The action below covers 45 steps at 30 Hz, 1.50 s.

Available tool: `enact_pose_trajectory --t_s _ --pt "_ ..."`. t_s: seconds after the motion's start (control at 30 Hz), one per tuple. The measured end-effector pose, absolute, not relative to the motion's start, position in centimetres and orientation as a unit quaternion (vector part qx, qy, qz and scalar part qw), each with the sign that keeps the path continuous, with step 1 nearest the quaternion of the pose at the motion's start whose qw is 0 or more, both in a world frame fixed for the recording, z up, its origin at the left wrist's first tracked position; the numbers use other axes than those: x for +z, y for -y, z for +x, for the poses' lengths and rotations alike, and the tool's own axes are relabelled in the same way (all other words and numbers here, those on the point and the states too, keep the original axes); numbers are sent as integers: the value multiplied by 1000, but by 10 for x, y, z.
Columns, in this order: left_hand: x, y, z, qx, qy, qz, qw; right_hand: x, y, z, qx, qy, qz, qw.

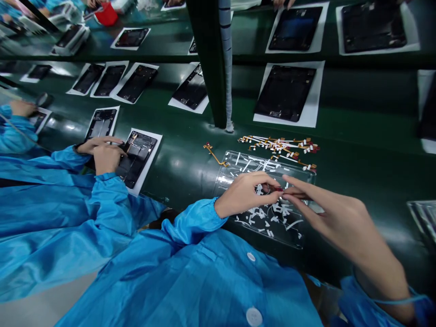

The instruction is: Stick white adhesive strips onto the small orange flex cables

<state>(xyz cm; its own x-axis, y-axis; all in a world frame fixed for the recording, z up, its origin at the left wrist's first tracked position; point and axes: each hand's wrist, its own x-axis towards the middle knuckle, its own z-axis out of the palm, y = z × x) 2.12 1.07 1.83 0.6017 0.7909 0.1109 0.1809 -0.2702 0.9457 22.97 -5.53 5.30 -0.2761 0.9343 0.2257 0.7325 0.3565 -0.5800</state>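
My left hand [247, 194] pinches a small dark red part [275, 189] above a clear plastic tray [293, 238] strewn with white strips. My right hand [330, 215] reaches in from the lower right, its fingertips at that same part; whether it grips is unclear. Beyond the tray lies a bundle of flex cables with white and red tabs [279, 145]. An amber flex cable [214, 154] rests by the tray's far left corner.
To my left, a co-worker's hands [102, 152] work on a dark tablet frame [136, 159] lying on white paper. Several more tablets on paper sheets line the green benches. A dark post [207, 59] stands beyond the tray.
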Motion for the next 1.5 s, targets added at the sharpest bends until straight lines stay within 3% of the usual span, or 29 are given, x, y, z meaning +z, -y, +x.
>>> enact_pose_trajectory --t_s 0.17,0.6,0.93,1.03,1.23,1.5 --pt "19 -8 19 296 -355 749 475 46 53 225 158 764 -559 280" --pt "13 -9 18 294 -377 676 561 36 53 199 79 763 -570 294" --pt "-3 -5 29 298 -385 502 715 12 51 178 -179 738 -612 221" --pt "-10 -7 34 319 -380 458 737 8 52 175 -135 732 -627 231" --pt "-19 -14 34 342 -407 406 744 14 55 189 161 702 -628 295" --pt "-15 -14 24 324 -395 451 732 29 54 202 106 697 -633 319"
